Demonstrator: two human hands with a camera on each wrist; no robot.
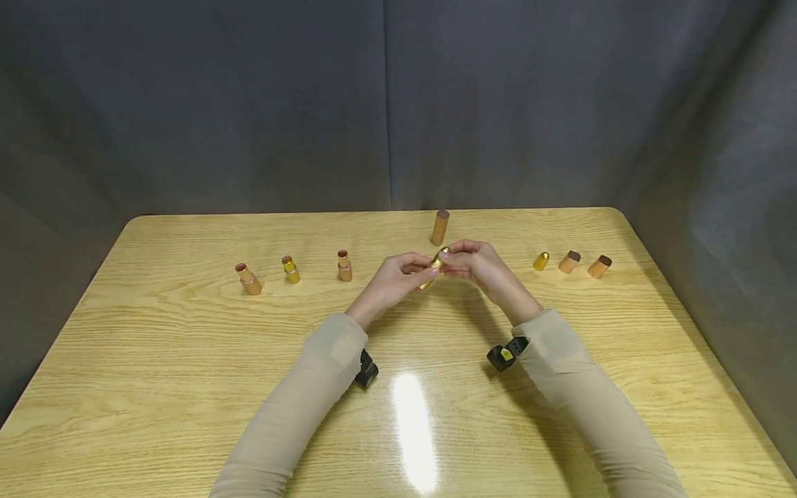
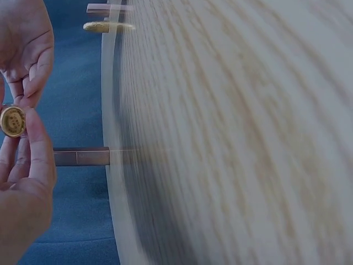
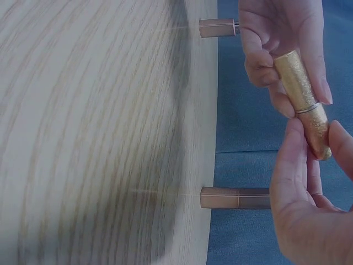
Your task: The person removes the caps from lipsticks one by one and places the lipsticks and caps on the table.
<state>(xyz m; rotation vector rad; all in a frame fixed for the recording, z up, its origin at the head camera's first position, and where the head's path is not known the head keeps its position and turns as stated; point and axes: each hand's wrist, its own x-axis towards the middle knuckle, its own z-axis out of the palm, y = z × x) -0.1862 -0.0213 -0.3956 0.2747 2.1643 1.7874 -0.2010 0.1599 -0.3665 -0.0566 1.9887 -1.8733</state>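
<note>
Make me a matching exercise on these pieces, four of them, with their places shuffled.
Column one:
1. Long gold tube
2. Tall copper tube
3. Small gold cap
4. Capless gold tube

Column two:
A. Left of two copper caps
B. In both hands
C. Between two capless copper tubes
D. Near the far edge of the table

Pairs: 1-B, 2-D, 3-A, 4-C

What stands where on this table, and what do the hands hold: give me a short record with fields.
Left hand: grips flat end of held gold tube
Right hand: pinches its rounded end
Behind hands: tall copper tube, upright
Left row: outer stepped copper tube, stepped gold tube, inner stepped copper tube
Right row: domed gold piece, inner copper piece, outer copper piece
Surface: wooden table
</note>
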